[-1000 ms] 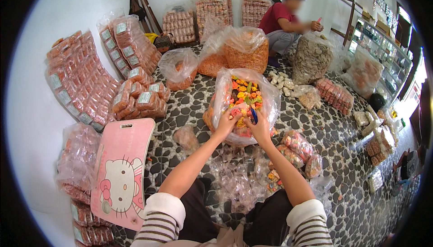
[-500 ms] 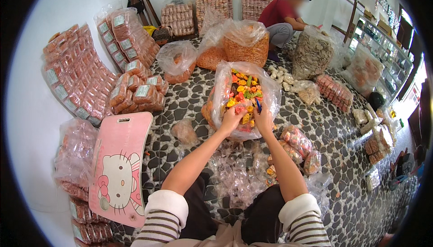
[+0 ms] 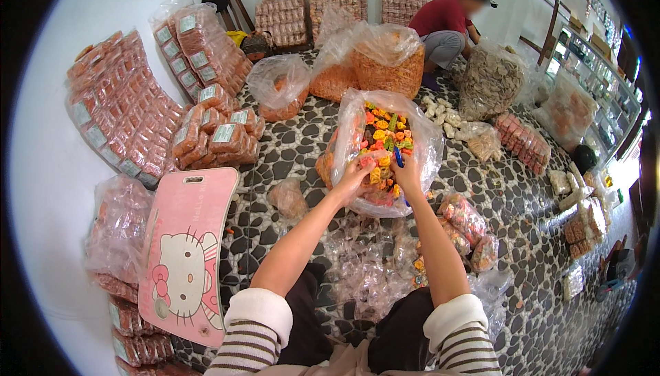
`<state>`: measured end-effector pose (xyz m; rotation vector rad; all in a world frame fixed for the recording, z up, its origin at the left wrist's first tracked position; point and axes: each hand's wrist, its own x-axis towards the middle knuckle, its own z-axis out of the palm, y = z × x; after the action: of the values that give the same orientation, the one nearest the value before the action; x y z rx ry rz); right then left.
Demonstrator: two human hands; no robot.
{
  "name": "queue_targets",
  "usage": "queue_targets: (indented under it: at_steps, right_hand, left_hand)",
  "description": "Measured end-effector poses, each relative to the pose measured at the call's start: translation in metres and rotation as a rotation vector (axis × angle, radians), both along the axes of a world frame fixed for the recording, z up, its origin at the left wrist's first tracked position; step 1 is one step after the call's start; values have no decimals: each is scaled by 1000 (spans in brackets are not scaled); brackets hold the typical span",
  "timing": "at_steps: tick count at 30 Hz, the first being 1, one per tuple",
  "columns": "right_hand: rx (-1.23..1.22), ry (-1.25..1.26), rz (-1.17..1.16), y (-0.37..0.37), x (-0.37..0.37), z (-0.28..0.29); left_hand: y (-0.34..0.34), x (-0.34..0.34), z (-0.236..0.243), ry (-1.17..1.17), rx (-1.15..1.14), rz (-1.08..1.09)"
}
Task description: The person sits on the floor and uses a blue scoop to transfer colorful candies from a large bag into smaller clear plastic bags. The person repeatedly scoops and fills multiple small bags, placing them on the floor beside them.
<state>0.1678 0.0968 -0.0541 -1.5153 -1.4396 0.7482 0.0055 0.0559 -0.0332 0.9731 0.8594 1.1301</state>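
Observation:
A large clear plastic bag [image 3: 430,132] stands open in front of me, full of small flower-shaped pieces [image 3: 380,126] in yellow, orange, pink and green. Over its near left part, my left hand [image 3: 353,177] has its fingers closed around some pinkish-orange pieces [image 3: 368,161]. Opposite it, at the near right of the bag, my right hand [image 3: 407,175] is closed on a slim blue tool [image 3: 398,157] that points away from me. Its kind is unclear at this size. Both hands stay inside the bag's rim, a short gap apart.
Crumpled clear plastic [image 3: 368,259] lies between my knees and the bag. Filled packets [image 3: 462,218] sit to the right. A pink board [image 3: 185,252] leans at my left, near stacked packs [image 3: 124,111]. Farther off, a person [image 3: 443,22] crouches by a big bag [image 3: 489,82].
The whole view has shifted slightly, so things appear a little farther right. My hands remain in the bag, fingers still closed. The crouching person's arms have shifted.

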Motion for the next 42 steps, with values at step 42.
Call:
queue_targets:
  at_steps: [42]
  right_hand:
    - [-198, 188, 64, -35, 24, 52]
  left_hand:
    - [6, 13, -1, 309, 321, 282]
